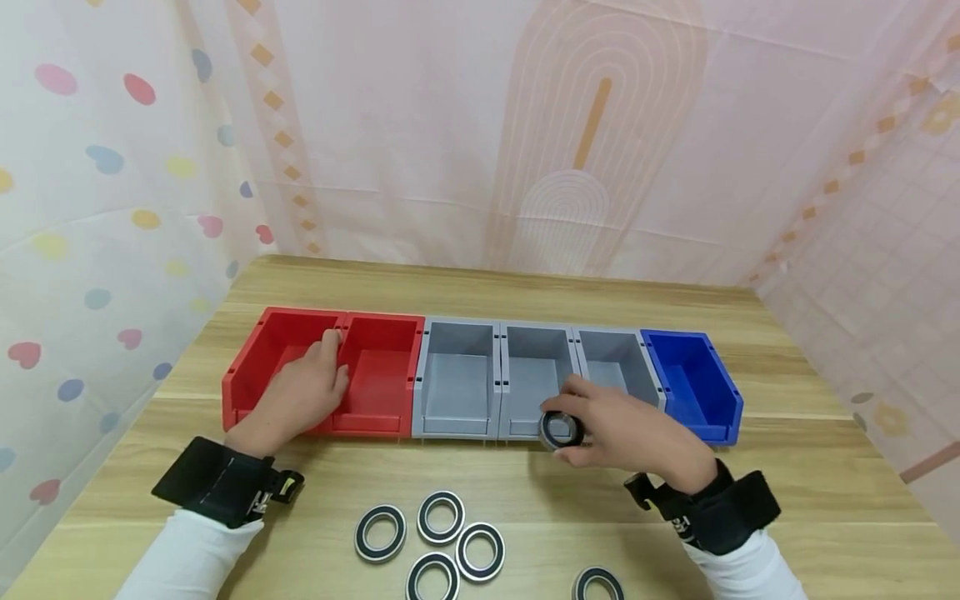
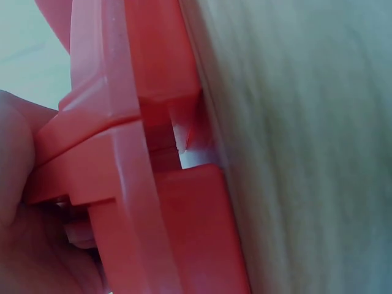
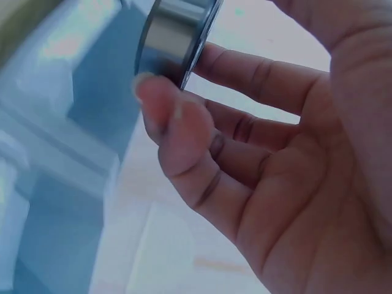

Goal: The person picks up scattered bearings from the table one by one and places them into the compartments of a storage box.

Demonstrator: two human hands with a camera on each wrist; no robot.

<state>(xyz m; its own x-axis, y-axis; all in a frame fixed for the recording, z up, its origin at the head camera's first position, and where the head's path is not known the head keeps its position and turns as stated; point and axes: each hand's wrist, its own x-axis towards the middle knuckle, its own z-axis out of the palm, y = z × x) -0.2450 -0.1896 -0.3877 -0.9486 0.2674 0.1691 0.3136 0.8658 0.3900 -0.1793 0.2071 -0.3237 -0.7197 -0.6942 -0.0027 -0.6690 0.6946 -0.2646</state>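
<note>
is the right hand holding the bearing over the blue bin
No, in the head view the right hand holds the bearing by the middle grey bin's front, left of the blue bin.

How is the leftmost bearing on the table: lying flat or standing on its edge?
Lying flat: in the head view, the bearing shows its whole ring face upward on the table.
</note>
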